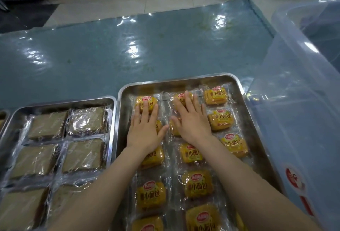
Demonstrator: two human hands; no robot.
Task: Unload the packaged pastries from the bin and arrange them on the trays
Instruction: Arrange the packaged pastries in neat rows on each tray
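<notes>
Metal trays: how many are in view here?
3. The right tray holds yellow packs under both hands, the middle tray holds brown packs, and a third tray's corner shows at the left edge.

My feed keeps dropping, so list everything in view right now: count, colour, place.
Yellow pastry packets: at least twelve showing, yellow in clear wrap, in three columns on the right tray; some hidden under the hands.
Brown pastry packets: six showing, brown in clear wrap, in two columns on the left tray.
Right tray: one, steel, centre right.
Left tray: one, steel, beside it on the left.
Third tray: an edge only, steel, far left.
Bin: one, clear plastic with a red label, right of the trays.
Table cover: one, glossy blue-grey plastic, under everything.
Left hand: flat on packets in the left column.
Right hand: flat on packets in the middle column.
</notes>
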